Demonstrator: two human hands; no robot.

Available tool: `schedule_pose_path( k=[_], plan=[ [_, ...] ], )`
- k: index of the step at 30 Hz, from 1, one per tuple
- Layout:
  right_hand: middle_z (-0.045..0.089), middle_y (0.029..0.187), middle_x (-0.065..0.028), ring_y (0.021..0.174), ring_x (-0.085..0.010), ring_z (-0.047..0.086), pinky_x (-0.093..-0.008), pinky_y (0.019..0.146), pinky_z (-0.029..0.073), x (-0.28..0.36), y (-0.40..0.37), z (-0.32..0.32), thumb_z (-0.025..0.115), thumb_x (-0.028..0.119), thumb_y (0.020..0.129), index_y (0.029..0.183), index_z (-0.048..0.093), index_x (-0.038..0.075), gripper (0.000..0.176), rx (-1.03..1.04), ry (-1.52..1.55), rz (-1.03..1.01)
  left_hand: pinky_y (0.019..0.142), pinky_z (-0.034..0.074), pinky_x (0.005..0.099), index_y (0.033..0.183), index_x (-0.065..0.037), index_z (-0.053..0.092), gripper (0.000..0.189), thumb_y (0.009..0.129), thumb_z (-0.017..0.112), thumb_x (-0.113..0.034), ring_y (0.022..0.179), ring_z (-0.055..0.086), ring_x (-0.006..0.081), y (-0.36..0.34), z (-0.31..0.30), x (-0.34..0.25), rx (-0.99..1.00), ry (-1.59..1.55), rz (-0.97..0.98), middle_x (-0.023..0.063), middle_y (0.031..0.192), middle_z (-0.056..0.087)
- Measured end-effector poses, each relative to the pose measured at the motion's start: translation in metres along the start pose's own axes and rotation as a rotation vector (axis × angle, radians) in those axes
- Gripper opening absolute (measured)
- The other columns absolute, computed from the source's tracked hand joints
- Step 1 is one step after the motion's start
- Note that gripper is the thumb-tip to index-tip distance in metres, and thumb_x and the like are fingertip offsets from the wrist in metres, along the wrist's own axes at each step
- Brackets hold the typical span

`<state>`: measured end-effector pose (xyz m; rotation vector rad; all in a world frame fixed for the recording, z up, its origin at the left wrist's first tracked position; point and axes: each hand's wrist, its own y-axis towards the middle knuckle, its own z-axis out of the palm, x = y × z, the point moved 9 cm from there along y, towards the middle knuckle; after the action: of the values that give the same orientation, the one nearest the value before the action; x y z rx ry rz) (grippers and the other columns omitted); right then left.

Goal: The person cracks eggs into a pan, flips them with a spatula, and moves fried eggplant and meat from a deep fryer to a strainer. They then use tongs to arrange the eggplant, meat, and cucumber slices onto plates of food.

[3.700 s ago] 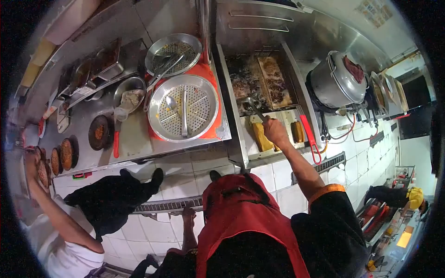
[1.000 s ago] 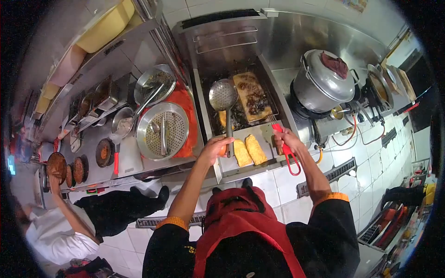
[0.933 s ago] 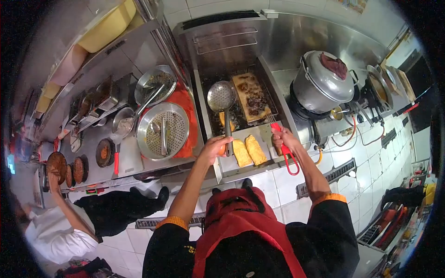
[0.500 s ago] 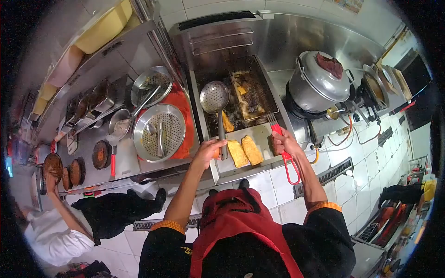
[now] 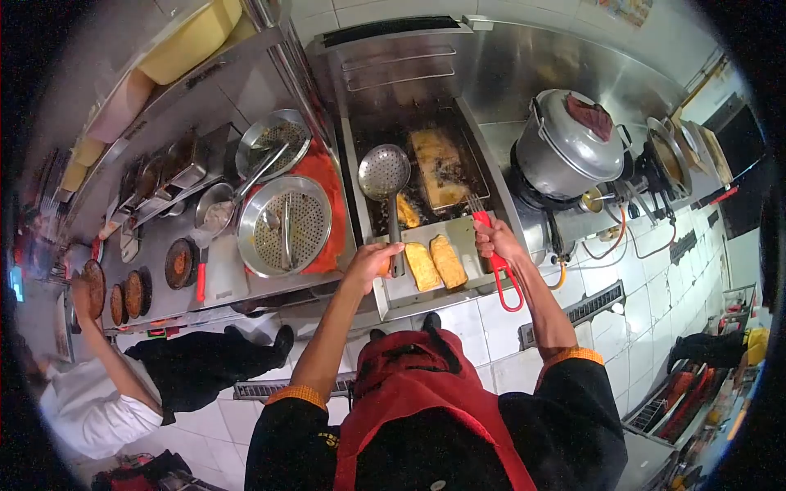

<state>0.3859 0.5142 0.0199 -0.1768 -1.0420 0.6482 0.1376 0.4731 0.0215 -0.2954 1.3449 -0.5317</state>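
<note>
My left hand is closed on the handle of a perforated skimmer, whose bowl hangs over the left part of the fryer. In my right hand are red-handled tongs, their metal end by the fryer's right edge. Two golden fried slabs lie side by side on the metal ledge between my hands. Another golden piece is in the oil beside the skimmer's handle. A large golden-brown slab sits in the wire basket at the right of the fryer.
Left of the fryer are a perforated bowl, a red-handled knife and dark round dishes. A lidded pot stands on a burner at the right. A co-worker in white reaches to the counter's left end.
The slab in the basket shows much more fully now. My right hand and the tongs have shifted slightly left. At the far left, the co-worker's hand has moved on a round dish.
</note>
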Motion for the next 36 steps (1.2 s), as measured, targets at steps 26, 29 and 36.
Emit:
schedule_pose_path(
  k=[26,29,36],
  plan=[
    [0.037,0.06,0.0072,0.04,0.0011,0.03,-0.0153,0.031,0.022,0.183,-0.101,0.096,0.05,0.014,0.093,0.093,0.047,0.008,0.007,-0.028,-0.092,-0.019,0.055,0.045,0.0302,0.073,-0.01,0.065,0.031,0.073,0.071,-0.041,0.064,0.055,0.0097,-0.006,-0.024,-0.01,-0.057,0.159,0.0,-0.0018,0.068,0.059],
    [0.039,0.061,0.0067,0.041,0.0011,0.031,-0.0147,0.031,0.024,0.179,-0.092,0.09,0.047,0.013,0.094,0.096,0.048,0.006,0.007,0.035,-0.024,0.04,0.053,0.045,0.0307,0.083,-0.01,0.066,0.037,0.074,0.071,-0.045,0.064,0.053,0.0103,-0.017,-0.022,-0.018,-0.088,0.16,0.024,-0.0015,0.071,0.058],
    [0.038,0.061,0.0046,0.043,-0.0008,0.033,-0.0169,0.033,0.028,0.146,-0.091,0.08,0.047,0.02,0.094,0.106,0.05,0.001,0.022,-0.007,-0.044,-0.021,0.05,0.044,0.0281,0.081,-0.01,0.066,0.035,0.074,0.071,-0.044,0.062,0.053,0.0091,-0.013,-0.017,-0.008,-0.059,0.15,0.011,-0.0026,0.069,0.058]
  ],
)
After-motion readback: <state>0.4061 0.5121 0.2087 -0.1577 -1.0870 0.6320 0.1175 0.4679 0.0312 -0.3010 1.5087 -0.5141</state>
